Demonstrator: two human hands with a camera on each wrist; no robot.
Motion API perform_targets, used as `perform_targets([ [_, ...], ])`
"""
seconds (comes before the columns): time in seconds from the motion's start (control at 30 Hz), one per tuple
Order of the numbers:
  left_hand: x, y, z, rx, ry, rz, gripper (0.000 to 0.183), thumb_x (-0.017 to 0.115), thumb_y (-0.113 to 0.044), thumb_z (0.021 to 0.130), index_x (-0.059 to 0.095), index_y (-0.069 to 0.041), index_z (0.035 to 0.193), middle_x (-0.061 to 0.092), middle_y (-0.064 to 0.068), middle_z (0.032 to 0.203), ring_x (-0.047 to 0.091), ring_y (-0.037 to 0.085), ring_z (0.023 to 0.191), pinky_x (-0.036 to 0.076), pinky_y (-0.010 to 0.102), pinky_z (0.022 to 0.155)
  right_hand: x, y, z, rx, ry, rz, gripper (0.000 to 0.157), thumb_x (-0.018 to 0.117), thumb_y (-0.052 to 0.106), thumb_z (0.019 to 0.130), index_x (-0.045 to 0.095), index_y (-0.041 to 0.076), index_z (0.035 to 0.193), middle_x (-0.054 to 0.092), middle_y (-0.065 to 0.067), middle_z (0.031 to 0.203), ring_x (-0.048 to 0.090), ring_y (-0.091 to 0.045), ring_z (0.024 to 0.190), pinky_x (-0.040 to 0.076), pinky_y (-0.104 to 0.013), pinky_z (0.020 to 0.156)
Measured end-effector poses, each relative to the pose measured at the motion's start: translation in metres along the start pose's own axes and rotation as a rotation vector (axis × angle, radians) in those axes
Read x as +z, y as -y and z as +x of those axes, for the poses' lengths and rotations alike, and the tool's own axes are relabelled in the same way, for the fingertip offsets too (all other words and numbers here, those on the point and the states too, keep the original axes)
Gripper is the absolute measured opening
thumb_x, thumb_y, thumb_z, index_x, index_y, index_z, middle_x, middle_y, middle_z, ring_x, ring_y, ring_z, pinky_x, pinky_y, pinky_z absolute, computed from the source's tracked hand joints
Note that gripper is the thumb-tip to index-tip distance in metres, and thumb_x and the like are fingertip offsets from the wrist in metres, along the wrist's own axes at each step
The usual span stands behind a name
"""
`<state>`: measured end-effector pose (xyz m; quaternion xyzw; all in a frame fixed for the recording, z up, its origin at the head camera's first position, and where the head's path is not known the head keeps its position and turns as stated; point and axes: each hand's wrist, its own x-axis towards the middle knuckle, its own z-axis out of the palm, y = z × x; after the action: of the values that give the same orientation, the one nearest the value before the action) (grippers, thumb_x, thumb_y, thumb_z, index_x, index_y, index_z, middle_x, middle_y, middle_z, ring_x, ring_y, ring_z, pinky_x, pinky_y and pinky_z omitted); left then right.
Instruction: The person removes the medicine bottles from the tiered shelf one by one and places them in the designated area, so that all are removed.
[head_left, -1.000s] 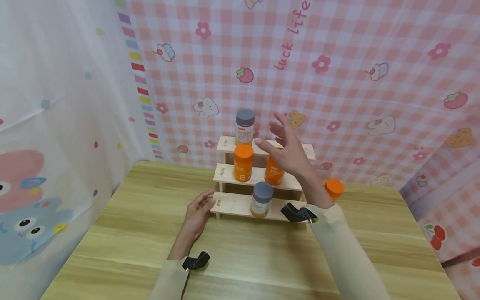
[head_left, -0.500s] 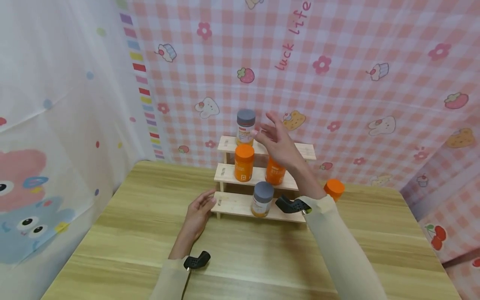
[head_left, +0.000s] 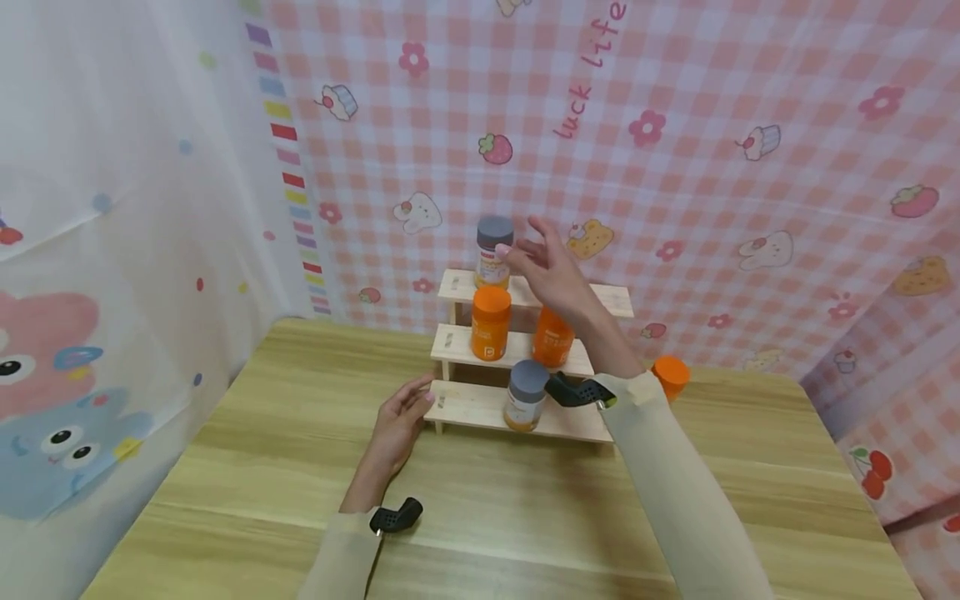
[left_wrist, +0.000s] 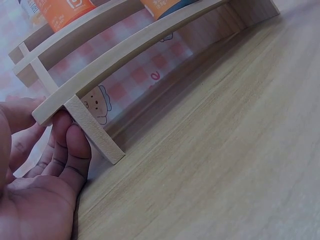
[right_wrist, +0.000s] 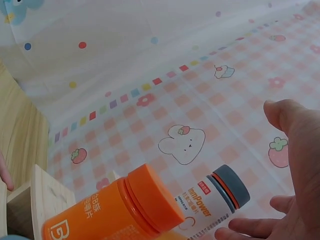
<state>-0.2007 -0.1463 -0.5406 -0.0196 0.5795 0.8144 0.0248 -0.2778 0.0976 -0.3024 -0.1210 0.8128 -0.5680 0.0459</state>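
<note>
A three-tier wooden display rack [head_left: 468, 402] stands on the table. My left hand [head_left: 396, 425] holds the left end of its lowest tier; in the left wrist view the fingertips [left_wrist: 78, 141] curl under the plank against the leg. My right hand [head_left: 558, 275] hangs at the top tier, thumb and fingers spread, beside a white supplement bottle [right_wrist: 205, 205] with a grey lid. Its thumb overlaps that bottle in the head view; contact cannot be told. On the middle tier stand an orange bottle [head_left: 491, 325] and another orange bottle [head_left: 553, 340], partly behind the right hand.
A grey-lidded bottle [head_left: 527, 398] stands on the lowest tier. Right of the rack, an orange-lidded bottle [head_left: 670, 377] is partly hidden by the right sleeve. A pink checked cloth [head_left: 720, 192] hangs behind the wooden table [head_left: 480, 508], and a white cloth [head_left: 150, 208] hangs at the left.
My right hand has moved left and slightly away from me, closer to the grey-lidded bottle on the top tier. The left hand stays at the rack's end.
</note>
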Motion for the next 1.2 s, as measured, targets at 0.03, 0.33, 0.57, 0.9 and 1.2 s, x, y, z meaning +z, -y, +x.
perform_targets([
  [0.03, 0.000, 0.000, 0.000, -0.001, 0.000, -0.001, 0.043, 0.059, -0.005, 0.103, 0.053, 0.000, 0.146, 0.064, -0.002, 0.108, 0.063, 0.009, 0.099, 0.055, 0.020, 0.084, 0.000, 0.000, 0.001, 0.004, 0.001, 0.003, 0.091, 0.064, 0.059, 0.095, 0.013, 0.028, 0.165, 0.034, -0.009, 0.166, 0.038, -0.027, 0.152, 0.030, -0.053, 0.125],
  [0.33, 0.000, 0.001, 0.003, 0.001, -0.004, -0.011, 0.043, 0.059, -0.005, 0.103, 0.053, 0.000, 0.145, 0.063, -0.001, 0.106, 0.063, 0.009, 0.096, 0.054, 0.019, 0.082, 0.009, 0.006, 0.011, 0.039, 0.001, -0.008, 0.094, 0.066, 0.059, 0.094, 0.014, 0.028, 0.165, 0.034, -0.008, 0.167, 0.037, -0.024, 0.152, 0.032, -0.050, 0.124],
  [0.57, 0.000, 0.000, 0.003, -0.004, -0.012, 0.000, 0.042, 0.059, -0.005, 0.103, 0.053, 0.000, 0.145, 0.063, -0.001, 0.105, 0.062, 0.009, 0.095, 0.054, 0.019, 0.080, 0.015, 0.005, 0.024, 0.024, -0.010, -0.038, 0.093, 0.066, 0.055, 0.096, 0.014, 0.021, 0.165, 0.038, -0.011, 0.164, 0.038, -0.027, 0.151, 0.034, -0.048, 0.123],
  [0.9, -0.001, 0.002, 0.002, 0.005, -0.007, -0.010, 0.045, 0.059, -0.004, 0.103, 0.050, 0.004, 0.146, 0.063, -0.003, 0.104, 0.061, 0.007, 0.091, 0.052, 0.017, 0.076, 0.028, -0.007, 0.040, -0.001, -0.049, -0.140, 0.081, 0.071, 0.043, 0.095, 0.026, 0.020, 0.158, 0.048, -0.010, 0.151, 0.047, -0.030, 0.136, 0.043, -0.047, 0.115],
  [1.2, 0.001, 0.002, 0.001, 0.016, -0.009, -0.015, 0.046, 0.060, -0.002, 0.102, 0.049, 0.006, 0.146, 0.064, -0.002, 0.104, 0.063, 0.007, 0.091, 0.054, 0.017, 0.078, 0.032, -0.005, 0.040, -0.011, -0.125, -0.215, 0.071, 0.070, 0.031, 0.098, 0.032, 0.014, 0.156, 0.049, -0.015, 0.149, 0.052, -0.032, 0.132, 0.045, -0.045, 0.114],
])
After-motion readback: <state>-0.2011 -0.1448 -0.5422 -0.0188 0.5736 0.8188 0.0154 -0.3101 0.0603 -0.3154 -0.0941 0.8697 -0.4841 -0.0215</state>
